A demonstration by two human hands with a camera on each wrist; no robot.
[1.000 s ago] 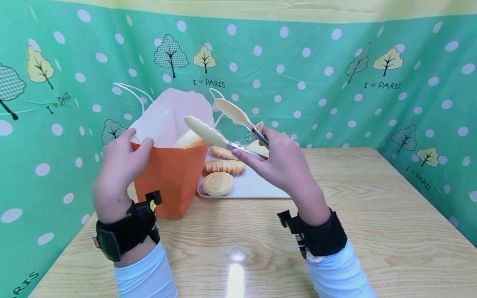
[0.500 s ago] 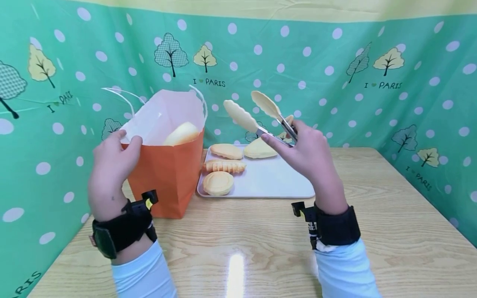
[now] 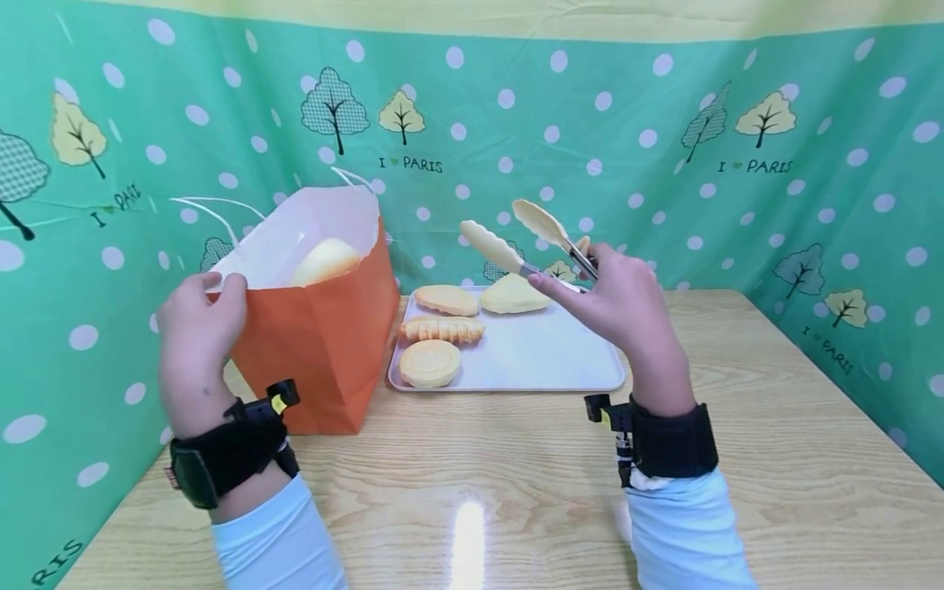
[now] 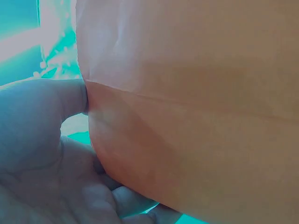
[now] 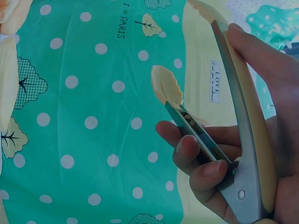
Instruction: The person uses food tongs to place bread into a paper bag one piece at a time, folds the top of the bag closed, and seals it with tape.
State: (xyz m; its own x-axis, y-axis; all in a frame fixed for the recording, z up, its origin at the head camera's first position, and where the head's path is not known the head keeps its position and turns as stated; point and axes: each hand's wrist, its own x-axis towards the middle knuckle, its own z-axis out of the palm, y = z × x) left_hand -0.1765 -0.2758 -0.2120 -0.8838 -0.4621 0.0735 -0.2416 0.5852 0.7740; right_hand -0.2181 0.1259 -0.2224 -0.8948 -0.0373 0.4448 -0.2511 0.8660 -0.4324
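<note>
Fingers of the right hand (image 3: pixel 621 297) clasp one pair of tongs (image 3: pixel 580 260), its two tips (image 3: pixel 490 246) apart; those of the left hand (image 3: pixel 195 324) pinch one orange bag (image 3: pixel 295 352) at its top edge. One bread (image 3: pixel 328 260) shows inside the bag. Four more breads (image 3: pixel 430 364) lie on one tray (image 3: pixel 538 356), right beside the bag on the desk (image 3: pixel 531 467).

An orange bag (image 3: pixel 295 344) gapes; tongs (image 3: pixel 507 256) spread, raised.
</note>
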